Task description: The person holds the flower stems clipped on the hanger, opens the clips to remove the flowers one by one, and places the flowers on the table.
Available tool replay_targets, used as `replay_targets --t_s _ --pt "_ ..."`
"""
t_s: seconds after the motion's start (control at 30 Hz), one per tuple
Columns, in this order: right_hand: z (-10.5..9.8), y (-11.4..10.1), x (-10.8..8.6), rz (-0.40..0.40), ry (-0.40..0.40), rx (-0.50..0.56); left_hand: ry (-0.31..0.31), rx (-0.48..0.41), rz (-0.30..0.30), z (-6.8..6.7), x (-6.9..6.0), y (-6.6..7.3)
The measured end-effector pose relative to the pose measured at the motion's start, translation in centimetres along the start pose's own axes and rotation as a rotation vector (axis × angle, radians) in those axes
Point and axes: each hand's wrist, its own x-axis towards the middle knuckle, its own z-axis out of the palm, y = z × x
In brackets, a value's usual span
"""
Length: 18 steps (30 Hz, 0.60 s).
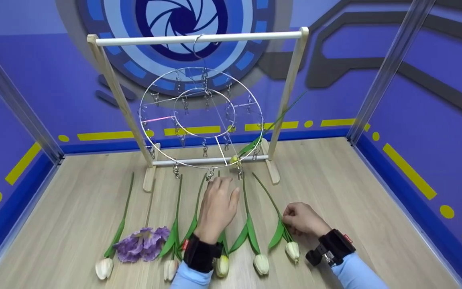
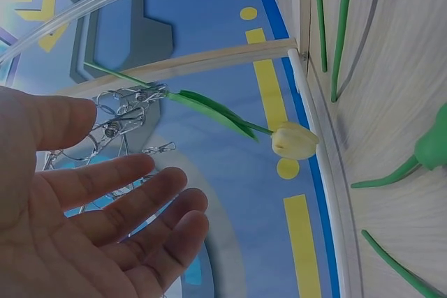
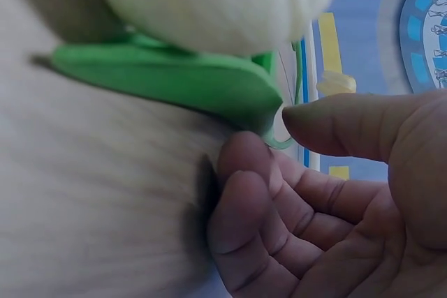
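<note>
My left hand (image 1: 218,205) is raised just in front of the lower rim of a round wire clip hanger (image 1: 149,150). Its fingers are spread and slightly bent in the left wrist view, holding nothing. Close to it, a yellowish tulip (image 2: 295,141) hangs by its stem from a metal clip (image 2: 157,91). My right hand (image 1: 305,220) is down at the table by the rightmost white tulip (image 1: 292,252). Thumb and curled fingers pinch this tulip at its green leaf (image 3: 181,82) and stem; the exact contact is partly hidden.
A wooden rack (image 1: 295,72) carries the hanger on its top bar. Along the table (image 1: 335,172) lie a purple flower (image 1: 142,245) and several tulips, including a pinkish one (image 1: 104,268), a yellow one (image 1: 222,266) and a white one (image 1: 261,264). Patterned blue walls (image 1: 427,132) enclose the table.
</note>
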Motion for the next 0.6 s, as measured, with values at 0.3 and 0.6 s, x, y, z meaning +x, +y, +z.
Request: replay_targets --t_s 0.3,0.6 --pt "-0.6 0.0 -0.4 -0.034 -0.057 -0.017 0.012 0.001 0.019 -0.5 -0.3 0.9" --pt "-1.9 -0.8 -0.5 -0.062 -0.083 -0.021 0.031 0.015 0.065 -1.0 -0.6 2.1"
